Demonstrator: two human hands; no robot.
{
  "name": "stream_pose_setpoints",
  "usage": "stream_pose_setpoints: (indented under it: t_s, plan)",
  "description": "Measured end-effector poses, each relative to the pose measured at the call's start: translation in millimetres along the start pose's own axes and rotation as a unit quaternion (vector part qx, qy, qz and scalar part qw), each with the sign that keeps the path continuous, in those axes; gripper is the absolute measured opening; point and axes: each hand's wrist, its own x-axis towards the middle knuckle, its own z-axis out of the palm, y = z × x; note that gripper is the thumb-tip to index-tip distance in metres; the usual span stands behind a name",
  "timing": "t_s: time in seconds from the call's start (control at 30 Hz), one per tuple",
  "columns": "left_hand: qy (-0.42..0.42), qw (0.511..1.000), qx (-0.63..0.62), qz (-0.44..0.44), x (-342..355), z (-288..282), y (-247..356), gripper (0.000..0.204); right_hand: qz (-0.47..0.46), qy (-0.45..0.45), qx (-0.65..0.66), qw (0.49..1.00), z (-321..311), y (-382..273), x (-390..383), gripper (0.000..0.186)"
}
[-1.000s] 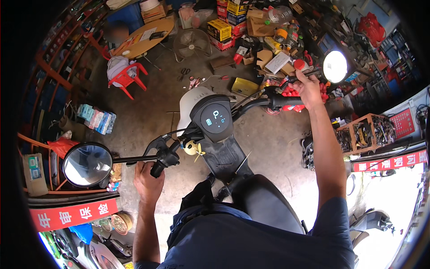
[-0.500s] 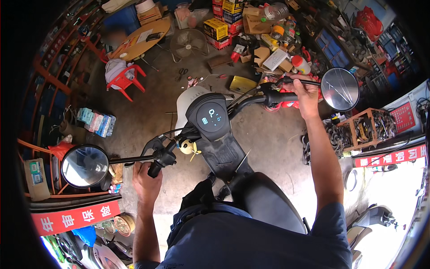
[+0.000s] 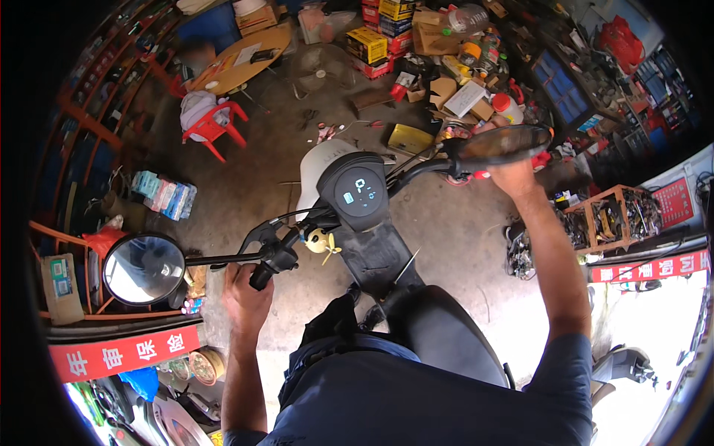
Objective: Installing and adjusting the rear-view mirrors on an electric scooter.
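I am astride a scooter with a white front panel [image 3: 314,167], a lit round dashboard [image 3: 351,192] and a black seat [image 3: 435,334]. My left hand [image 3: 245,297] is closed around the left handlebar grip [image 3: 261,277], beside the brake lever and switch housing. The left mirror [image 3: 144,269] stands out on its stem. At the right handlebar, my right hand [image 3: 512,176] is at the right mirror [image 3: 500,145], which is smeared by motion and hides my fingers. A yellow duck ornament with a propeller [image 3: 317,242] hangs beside the left handlebar.
A person [image 3: 195,56] is by an oval table [image 3: 264,41] at the back, near a red chair [image 3: 217,131]. A fan [image 3: 320,73], piled boxes [image 3: 366,46], a yellow tray [image 3: 407,139], a tool rack [image 3: 602,219] and orange shelving [image 3: 104,130] surround the scooter.
The right mirror has swung inward toward the middle and now lies over my right hand, appearing edge-on and blurred. My right wrist has shifted with it. My left hand stays on its grip.
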Motion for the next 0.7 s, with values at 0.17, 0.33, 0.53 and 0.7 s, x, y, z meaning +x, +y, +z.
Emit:
stream_pose_setpoints:
  t_s: [0.17,0.33,0.53,0.7]
  plan:
    - [0.021,1.000,0.002,0.012,-1,5,-7,0.019,0.047,-0.046,0.038,0.997,-21,-16,29,0.024]
    - [0.020,1.000,-0.008,0.002,0,4,-4,0.017,0.073,-0.033,0.110,0.991,-11,-8,47,0.023]
    - [0.021,1.000,-0.020,0.006,0,3,-2,0.018,0.312,-0.065,0.278,0.906,3,3,52,0.023]
    - [0.017,1.000,-0.008,0.010,-2,3,-6,0.021,0.353,-0.037,0.508,0.785,19,27,39,0.019]
